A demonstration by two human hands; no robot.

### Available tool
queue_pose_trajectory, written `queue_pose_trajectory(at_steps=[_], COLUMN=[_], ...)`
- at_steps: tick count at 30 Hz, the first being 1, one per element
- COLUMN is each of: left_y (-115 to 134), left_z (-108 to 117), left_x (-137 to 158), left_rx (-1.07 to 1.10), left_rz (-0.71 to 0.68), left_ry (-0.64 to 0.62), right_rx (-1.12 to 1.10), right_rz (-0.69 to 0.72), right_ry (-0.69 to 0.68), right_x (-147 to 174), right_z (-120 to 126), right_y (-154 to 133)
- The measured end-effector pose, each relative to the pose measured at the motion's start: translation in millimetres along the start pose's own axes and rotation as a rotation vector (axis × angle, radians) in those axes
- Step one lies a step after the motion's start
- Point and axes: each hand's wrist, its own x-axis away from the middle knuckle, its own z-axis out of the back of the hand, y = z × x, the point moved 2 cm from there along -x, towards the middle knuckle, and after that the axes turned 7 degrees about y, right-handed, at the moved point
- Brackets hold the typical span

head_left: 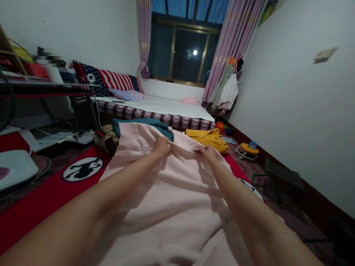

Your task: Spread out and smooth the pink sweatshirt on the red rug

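Note:
A large pale pink cloth (pixel 177 199), possibly a garment, is spread in front of me over a red surface. Near its far edge, my left hand (pixel 162 147) is closed with the fabric pinched between thumb and fingers. Farther right along that same edge, my right hand (pixel 208 152) also grips the cloth. Folds run between the two hands. Just behind the pink cloth lies a teal cloth (pixel 141 121), partly covered by it. A mustard yellow garment (pixel 206 138) rests beyond my right hand.
The red cover (pixel 55 192) has round black-and-white prints. At the left are a brown patterned item (pixel 107 137), a white chair (pixel 16 168) and a cluttered desk (pixel 50 85). A bed (pixel 166 101) stands behind. On the right are a yellow stool (pixel 248 149) and a dark folding stool (pixel 283 175).

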Motion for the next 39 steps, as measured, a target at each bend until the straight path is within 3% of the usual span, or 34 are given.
queue_pose_trajectory(at_steps=[3, 5, 7, 10, 14, 22, 32, 39], left_y=[6.6, 5.7, 0.1, -12.8, -23.0, -14.2, -12.7, -13.5], left_z=[-4.9, -17.3, -35.6, -61.5, -75.2, -66.6, -37.7, -24.9], left_x=[-1.7, 1.9, 9.1, 20.3, 24.7, 30.7, 82.0, 120.4], left_rx=[0.051, 0.058, 0.007, -0.107, -0.161, -0.200, -0.210, -0.159], left_rz=[-0.042, -0.080, -0.139, -0.232, -0.241, -0.187, -0.068, -0.046], left_ry=[0.076, 0.041, -0.050, -0.145, -0.187, -0.263, -0.417, -0.349], right_rx=[-0.044, -0.090, -0.062, 0.197, 0.515, 0.644, 0.605, 0.578], right_rz=[0.042, 0.117, 0.205, 0.302, 0.345, 0.194, 0.081, 0.093], right_ry=[0.110, 0.112, 0.044, -0.135, -0.265, -0.304, -0.346, -0.250], right_x=[-4.7, 0.8, 10.5, 23.5, 27.0, 33.5, 83.1, 119.4], right_z=[-0.6, -7.7, -19.1, -37.7, -50.7, -47.1, -16.3, 0.3], right_y=[-2.2, -1.0, 3.4, 13.5, 20.0, 10.9, 22.7, 27.1])
